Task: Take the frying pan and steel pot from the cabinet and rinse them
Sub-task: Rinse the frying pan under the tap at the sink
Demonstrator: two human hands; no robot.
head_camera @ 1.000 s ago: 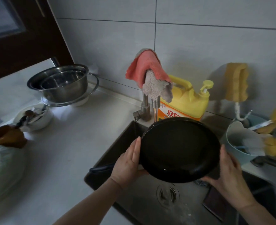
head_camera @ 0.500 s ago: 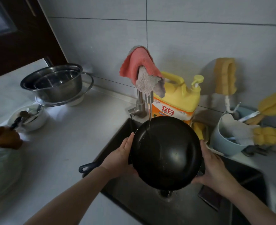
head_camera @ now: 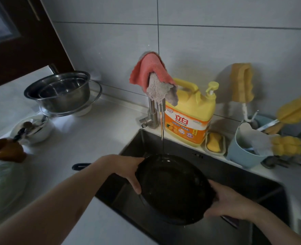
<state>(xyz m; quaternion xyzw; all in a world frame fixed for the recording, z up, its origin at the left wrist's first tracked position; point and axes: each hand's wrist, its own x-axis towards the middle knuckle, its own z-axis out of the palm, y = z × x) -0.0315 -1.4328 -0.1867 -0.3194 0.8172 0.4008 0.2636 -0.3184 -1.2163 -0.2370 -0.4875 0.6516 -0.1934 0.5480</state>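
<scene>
The surface [head_camera: 96, 138] fills the left of the frame; the sink [head_camera: 252, 175] occupies the lower right. I hold the frying pan [head_camera: 172, 188] over the sink, lower centre, beneath a thin stream from the tap [head_camera: 153, 112]. My left grip [head_camera: 128, 169] grasps the pan's left rim; my right grip [head_camera: 229, 202] grasps its right rim. The steel pot [head_camera: 61, 92] stands on the surface, upper left. A yellow detergent jug [head_camera: 190, 112] stands just behind the sink.

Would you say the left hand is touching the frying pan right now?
Touching. The head view shows the left hand gripping the frying pan by its left rim, fingers curled over the edge.
</scene>
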